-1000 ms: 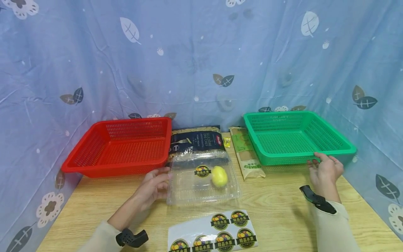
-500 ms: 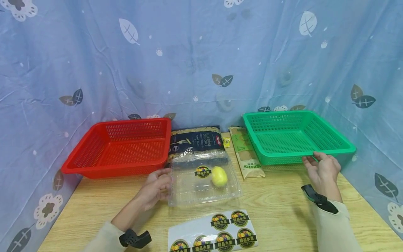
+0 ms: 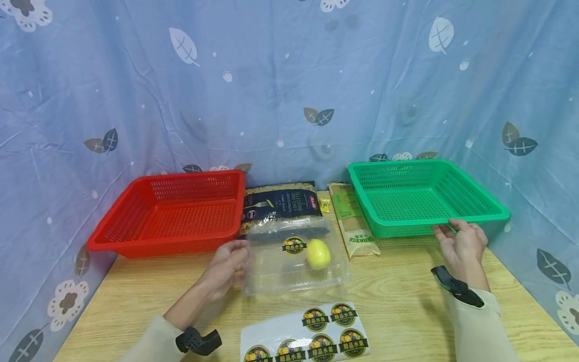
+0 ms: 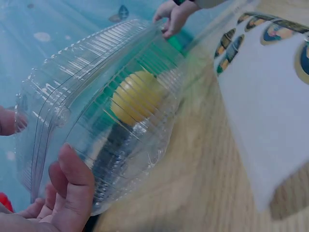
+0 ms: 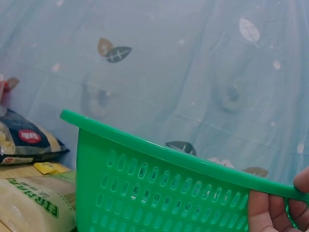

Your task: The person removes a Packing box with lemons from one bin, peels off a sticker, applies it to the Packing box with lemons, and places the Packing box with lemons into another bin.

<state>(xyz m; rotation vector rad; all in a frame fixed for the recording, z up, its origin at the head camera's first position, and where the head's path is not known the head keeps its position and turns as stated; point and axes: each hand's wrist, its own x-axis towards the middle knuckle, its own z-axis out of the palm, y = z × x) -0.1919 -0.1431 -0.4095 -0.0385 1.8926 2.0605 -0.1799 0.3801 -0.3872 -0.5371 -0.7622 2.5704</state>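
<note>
My left hand (image 3: 223, 269) grips the left edge of a clear plastic clamshell box (image 3: 276, 276). Through its lid shows a yellow lemon (image 3: 318, 254), and a round fruit sticker (image 3: 294, 246) lies beside the lemon as I look down. The left wrist view has thumb and fingers on either side of the box (image 4: 72, 104), with the lemon against its ribbed wall. Over on the right, my right hand (image 3: 463, 246) pinches the front rim of a green plastic basket (image 3: 420, 223), fingers beneath and thumb above. Nothing lies inside that basket.
A red basket (image 3: 165, 246) stands at the left. Behind the box lies a pasta bag (image 3: 285, 201), with a small yellow packet (image 3: 324, 204) next to it. A long noodle pack (image 3: 355, 221) sits beside the green basket. A sticker sheet (image 3: 271, 332) lies at the front.
The clear box has shifted slightly to the right with my left hand, the lemon moving along with it. My right hand stays at the green basket's rim, its fingers slightly repositioned.
</note>
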